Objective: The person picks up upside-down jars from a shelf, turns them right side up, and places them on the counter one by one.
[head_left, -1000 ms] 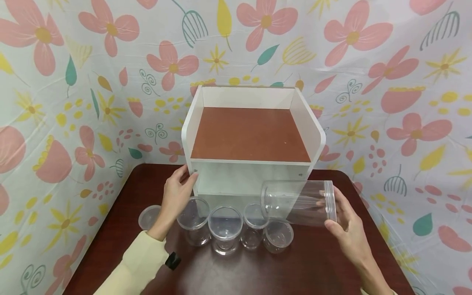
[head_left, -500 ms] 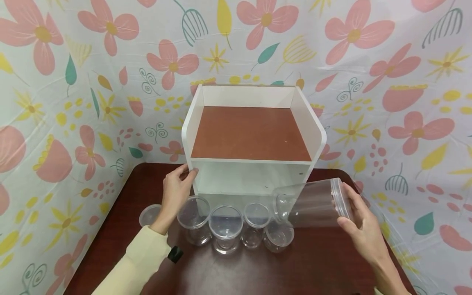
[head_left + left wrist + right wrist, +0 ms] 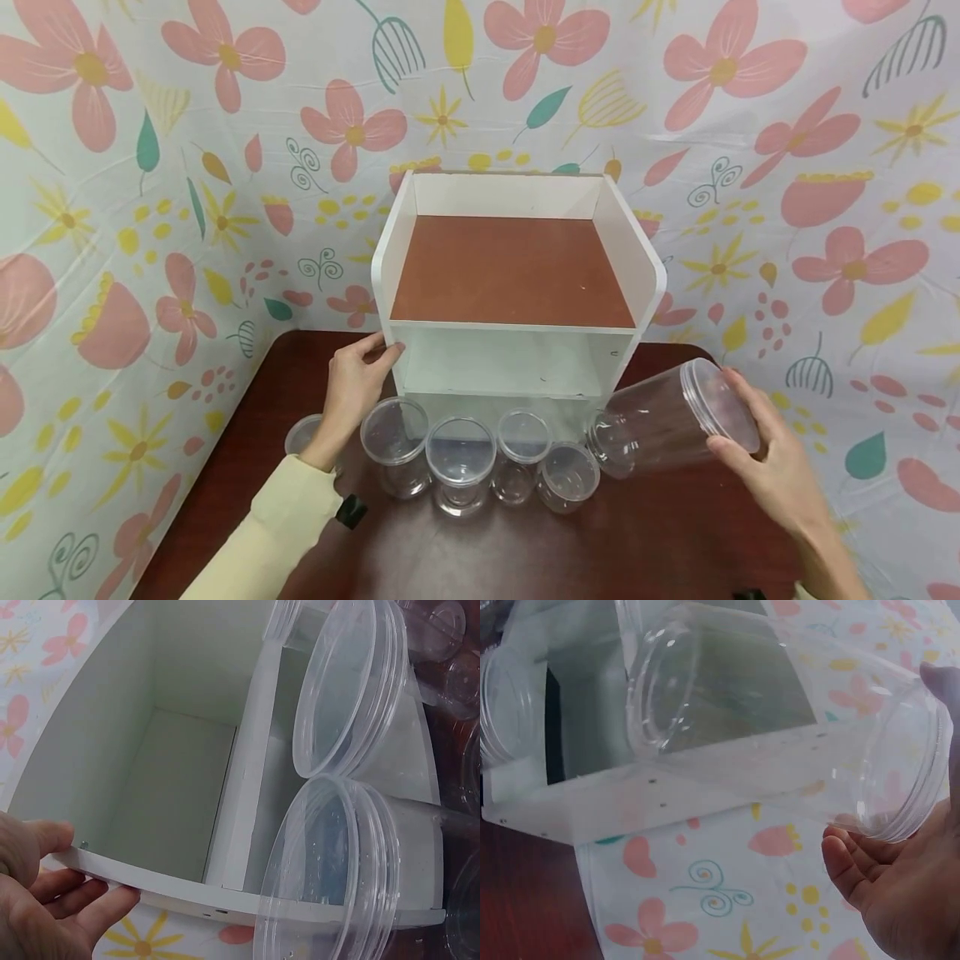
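Observation:
My right hand [image 3: 780,467] grips a large clear plastic jar [image 3: 660,421] around its lid end. Tilted, the jar has its lid at the upper right and its base toward the lower left, close beside a small jar. In the right wrist view the fingers [image 3: 844,859] curl under the lid rim and the jar looks empty. A white cabinet [image 3: 648,292] with a brown top stands at the table's back. At its left panel, my left hand [image 3: 352,392] pinches the front edge, thumb inside and fingers outside, as the left wrist view [image 3: 75,892] shows.
Several clear lidded jars [image 3: 460,454] stand in a row before the cabinet, the rightmost one small [image 3: 567,475]. Another jar [image 3: 302,432] is partly behind my left forearm. The dark red table [image 3: 525,558] meets a flower-patterned cloth [image 3: 862,333] at back and sides.
My right hand has moved right and slightly down with the large jar, which has gone from nearly level to tilted, lid end up. The left hand stays on the cabinet panel.

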Motion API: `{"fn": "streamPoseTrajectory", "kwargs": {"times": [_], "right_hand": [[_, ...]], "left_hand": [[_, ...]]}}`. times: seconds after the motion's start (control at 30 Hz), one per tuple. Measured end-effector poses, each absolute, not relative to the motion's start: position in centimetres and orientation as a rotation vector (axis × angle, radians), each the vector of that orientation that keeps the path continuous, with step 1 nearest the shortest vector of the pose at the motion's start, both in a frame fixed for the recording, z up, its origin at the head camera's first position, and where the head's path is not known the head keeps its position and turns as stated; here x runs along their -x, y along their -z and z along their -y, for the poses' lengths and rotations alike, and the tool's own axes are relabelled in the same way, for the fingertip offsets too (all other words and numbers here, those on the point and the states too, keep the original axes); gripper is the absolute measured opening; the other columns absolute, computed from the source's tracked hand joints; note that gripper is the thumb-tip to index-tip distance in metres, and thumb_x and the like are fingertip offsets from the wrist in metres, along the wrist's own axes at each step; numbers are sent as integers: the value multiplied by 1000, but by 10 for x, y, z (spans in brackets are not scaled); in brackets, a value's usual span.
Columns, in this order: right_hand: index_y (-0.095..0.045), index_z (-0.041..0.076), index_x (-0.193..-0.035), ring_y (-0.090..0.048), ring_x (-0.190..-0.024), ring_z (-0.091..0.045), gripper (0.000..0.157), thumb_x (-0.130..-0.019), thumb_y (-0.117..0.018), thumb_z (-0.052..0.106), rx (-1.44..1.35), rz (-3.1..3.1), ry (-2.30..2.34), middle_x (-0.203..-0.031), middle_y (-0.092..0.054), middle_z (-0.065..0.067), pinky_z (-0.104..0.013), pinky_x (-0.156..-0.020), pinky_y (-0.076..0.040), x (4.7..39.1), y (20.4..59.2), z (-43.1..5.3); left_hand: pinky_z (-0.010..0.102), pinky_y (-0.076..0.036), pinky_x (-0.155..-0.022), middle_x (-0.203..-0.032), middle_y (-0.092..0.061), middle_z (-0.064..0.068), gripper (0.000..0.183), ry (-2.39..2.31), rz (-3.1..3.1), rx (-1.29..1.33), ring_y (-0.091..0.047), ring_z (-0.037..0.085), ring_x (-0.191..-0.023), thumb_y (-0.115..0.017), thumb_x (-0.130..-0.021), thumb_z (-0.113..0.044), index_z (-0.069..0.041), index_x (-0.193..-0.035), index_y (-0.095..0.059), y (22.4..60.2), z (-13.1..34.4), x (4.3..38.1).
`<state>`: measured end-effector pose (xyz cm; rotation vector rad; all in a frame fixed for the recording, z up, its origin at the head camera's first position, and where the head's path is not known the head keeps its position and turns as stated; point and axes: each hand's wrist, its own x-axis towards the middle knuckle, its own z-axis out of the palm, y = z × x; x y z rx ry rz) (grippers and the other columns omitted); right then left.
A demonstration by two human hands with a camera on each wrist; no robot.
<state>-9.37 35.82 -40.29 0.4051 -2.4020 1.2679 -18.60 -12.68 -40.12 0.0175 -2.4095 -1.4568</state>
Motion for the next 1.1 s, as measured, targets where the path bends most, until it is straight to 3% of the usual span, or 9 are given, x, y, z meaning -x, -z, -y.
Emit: {"fn": "streamPoseTrajectory", "kwargs": {"times": [0.13,0.27,0.4,0.53,0.63,0.83,0.97,1.03,1.1], "right_hand": [[-40,15,-160,-45,-118,2,88,-82,-76,-6,-372,2435,-1170,-142,-46,21,-5,-91,-33,95,399,-363],[-38,25,-161,-41,-120,9,93,-83,-83,5,-309,2506,-1083,-140,-44,26,-3,-93,-28,96,394,-365],[-33,35,-162,-36,-126,11,98,-83,-86,17,-252,2579,-1020,-144,-47,11,-4,-97,-21,97,390,-366],[-29,32,-164,-34,-141,-7,102,-82,-88,22,-247,2624,-970,-151,-46,-14,-9,-106,-15,99,391,-366],[-27,25,-165,-35,-140,-29,106,-80,-89,26,-263,2649,-913,-152,-43,-23,-10,-107,-12,102,395,-367],[-28,11,-164,-35,-138,-45,108,-78,-91,26,-282,2666,-919,-156,-37,-30,-11,-108,-11,111,410,-370],[-28,7,-163,-34,-138,-53,108,-78,-91,28,-264,2688,-944,-157,-33,-34,-40,-119,-18,114,420,-370],[-27,6,-163,-33,-137,-56,109,-78,-91,28,-263,2702,-960,-155,-34,-36,-59,-114,-23,115,425,-369],[-27,4,-163,-34,-135,-56,111,-76,-92,27,-272,2705,-984,-152,-36,-38,-70,-103,-26,117,430,-368]], "left_hand": [[44,-56,-85,-108,-78,10,36,1461,2413,-17,-74,24,-99,-73,-98,-27,-9,-129,-74,401,128,186],[45,-56,-85,-106,-78,10,35,1458,2409,-19,-74,24,-98,-74,-97,-27,-9,-127,-75,402,129,186],[42,-56,-82,-106,-78,10,35,1456,2404,-20,-74,24,-98,-75,-96,-26,-8,-126,-75,403,130,187],[38,-55,-76,-107,-78,9,36,1462,2401,-9,-74,24,-99,-75,-96,-26,-7,-127,-74,402,130,188],[40,-55,-79,-107,-78,9,37,1472,2401,-6,-74,24,-100,-74,-97,-27,-7,-128,-74,403,130,188],[46,-56,-86,-107,-78,10,37,1484,2398,-13,-73,25,-103,-74,-96,-26,-7,-128,-74,402,131,189],[45,-56,-85,-107,-78,10,37,1483,2399,-20,-73,25,-102,-74,-96,-26,-7,-128,-74,402,130,189],[45,-56,-85,-107,-78,10,37,1480,2401,-22,-73,25,-101,-74,-96,-26,-6,-127,-74,401,130,189],[45,-56,-85,-107,-78,10,37,1475,2400,-22,-73,25,-101,-74,-96,-25,-6,-127,-74,402,130,189]]}}
